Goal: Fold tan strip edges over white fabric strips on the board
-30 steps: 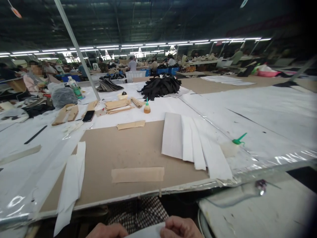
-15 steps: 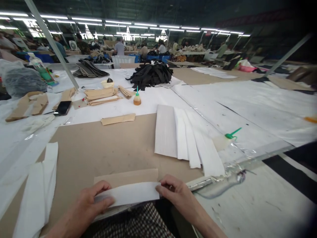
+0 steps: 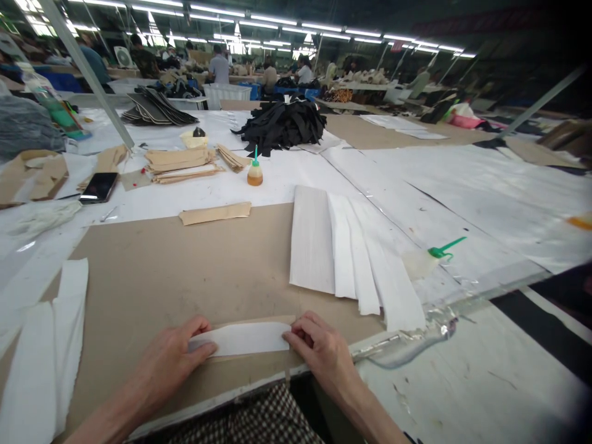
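Left hand (image 3: 178,350) slanted inward; right hand (image 3: 322,350) likewise.

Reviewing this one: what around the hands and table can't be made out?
All in the head view:
Tan strip: mostly covered by the white strip.
White strip's ends: partly hidden by the left hand and right hand.
White pieces at left: lower ends cut off by the picture's edge.
Grey bag: cut off by the left edge.
Background person: too small to tell what their hands do.
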`<state>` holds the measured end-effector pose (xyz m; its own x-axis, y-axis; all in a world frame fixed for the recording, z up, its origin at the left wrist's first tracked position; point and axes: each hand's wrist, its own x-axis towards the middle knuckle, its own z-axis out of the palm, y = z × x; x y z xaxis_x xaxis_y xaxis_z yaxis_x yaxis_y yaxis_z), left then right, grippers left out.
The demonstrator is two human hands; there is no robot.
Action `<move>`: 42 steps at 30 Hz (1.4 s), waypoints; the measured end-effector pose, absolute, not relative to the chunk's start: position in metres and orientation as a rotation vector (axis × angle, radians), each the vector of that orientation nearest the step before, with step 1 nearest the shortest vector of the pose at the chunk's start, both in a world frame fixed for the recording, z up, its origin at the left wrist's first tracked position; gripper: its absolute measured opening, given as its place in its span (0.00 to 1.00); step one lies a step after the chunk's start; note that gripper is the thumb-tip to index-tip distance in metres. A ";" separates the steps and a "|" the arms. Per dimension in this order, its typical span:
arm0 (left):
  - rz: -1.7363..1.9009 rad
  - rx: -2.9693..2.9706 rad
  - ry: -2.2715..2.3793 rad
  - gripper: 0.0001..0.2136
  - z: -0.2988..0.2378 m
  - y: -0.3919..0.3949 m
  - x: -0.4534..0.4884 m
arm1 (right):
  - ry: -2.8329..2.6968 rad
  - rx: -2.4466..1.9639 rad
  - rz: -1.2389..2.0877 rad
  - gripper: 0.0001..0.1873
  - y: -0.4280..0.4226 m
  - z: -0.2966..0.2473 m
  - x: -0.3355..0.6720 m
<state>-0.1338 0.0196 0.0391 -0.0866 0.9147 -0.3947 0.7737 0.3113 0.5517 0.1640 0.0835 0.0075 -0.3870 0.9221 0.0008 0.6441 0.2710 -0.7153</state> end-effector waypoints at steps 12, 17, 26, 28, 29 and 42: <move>0.269 1.491 1.896 0.07 0.035 0.018 -0.132 | -2.151 -1.397 0.823 0.14 0.081 0.003 0.165; 0.228 1.506 1.885 0.07 0.034 0.018 -0.132 | -2.159 -1.392 0.802 0.13 0.081 0.004 0.165; 0.232 1.507 1.891 0.07 0.040 0.020 -0.130 | -2.163 -1.369 0.762 0.12 0.078 -0.001 0.167; 0.201 1.511 1.895 0.08 0.041 0.021 -0.129 | -2.166 -1.368 0.751 0.12 0.077 -0.001 0.167; 0.185 1.512 1.896 0.08 0.041 0.021 -0.128 | -2.169 -1.368 0.744 0.13 0.077 -0.001 0.167; 0.505 1.162 1.663 0.10 0.051 0.017 -0.170 | -2.267 -1.249 0.688 0.18 0.089 -0.025 0.177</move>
